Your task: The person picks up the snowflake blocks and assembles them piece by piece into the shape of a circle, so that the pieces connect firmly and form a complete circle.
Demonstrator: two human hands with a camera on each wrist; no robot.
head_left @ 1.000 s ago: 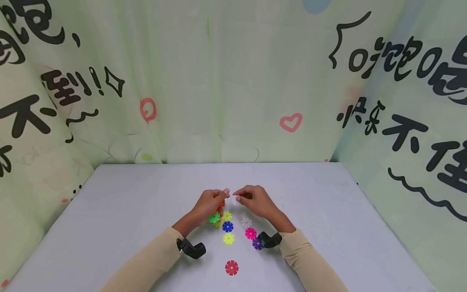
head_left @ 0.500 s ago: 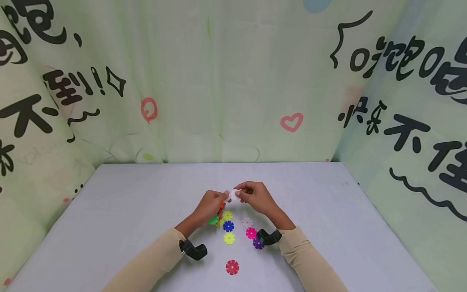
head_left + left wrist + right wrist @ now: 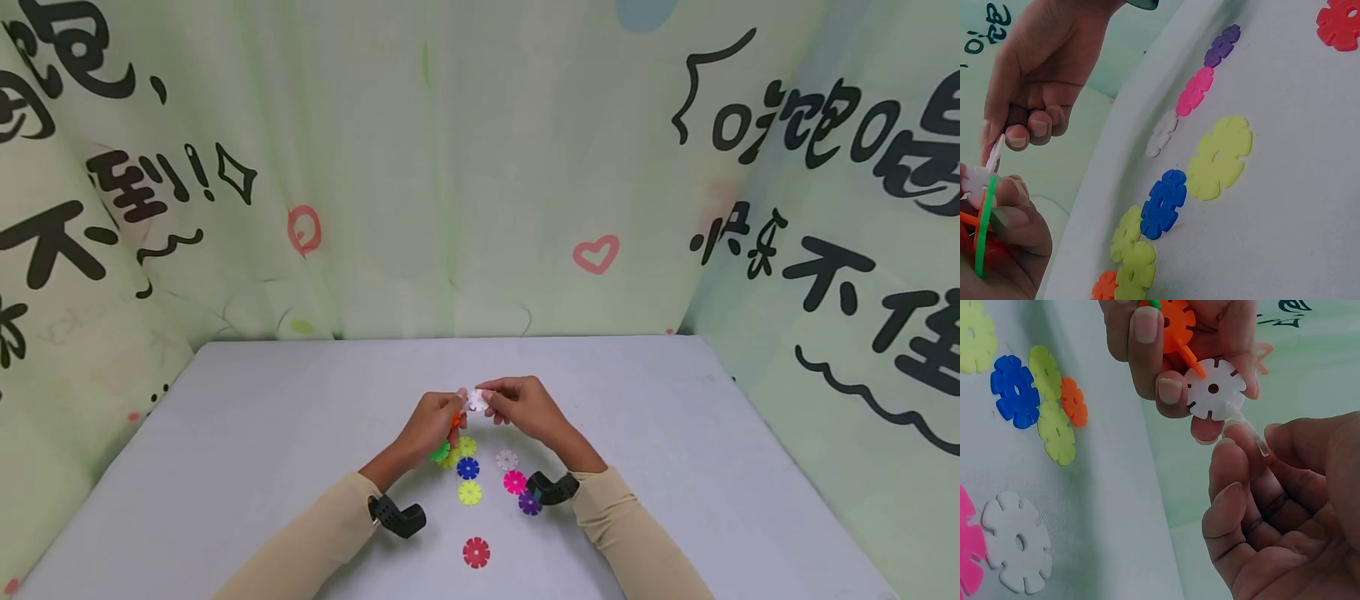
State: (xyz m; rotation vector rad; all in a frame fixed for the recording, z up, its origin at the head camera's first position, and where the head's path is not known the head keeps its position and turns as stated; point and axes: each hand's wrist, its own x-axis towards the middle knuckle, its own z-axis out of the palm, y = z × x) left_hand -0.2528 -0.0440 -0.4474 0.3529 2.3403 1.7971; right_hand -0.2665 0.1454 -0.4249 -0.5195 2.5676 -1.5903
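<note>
Above the table, my left hand [image 3: 429, 423] holds several notched flower-shaped plastic discs joined edge to edge. Among them are a green disc [image 3: 984, 228], an orange disc [image 3: 1180, 326] and a white disc [image 3: 1215, 390]. My right hand [image 3: 531, 414] pinches a second white disc [image 3: 1250, 430] between thumb and fingers. That disc is turned edge-on in the right wrist view, and its end meets the rim of the first white disc. The left palm and fingers hide part of the joined discs.
On the white table [image 3: 300, 433] lie loose discs: yellow [image 3: 470, 492], blue [image 3: 468, 468], white [image 3: 507, 460], pink [image 3: 514, 482], purple [image 3: 529, 502], red [image 3: 476, 552] and orange [image 3: 1074, 401]. Yellow-green discs [image 3: 1057, 432] lie beside the blue one. A printed curtain [image 3: 450, 167] surrounds the table.
The right hand has moved slightly left, bringing its white disc up against the joined discs in the left hand. The gap between the hands has closed. Loose discs stay put.
</note>
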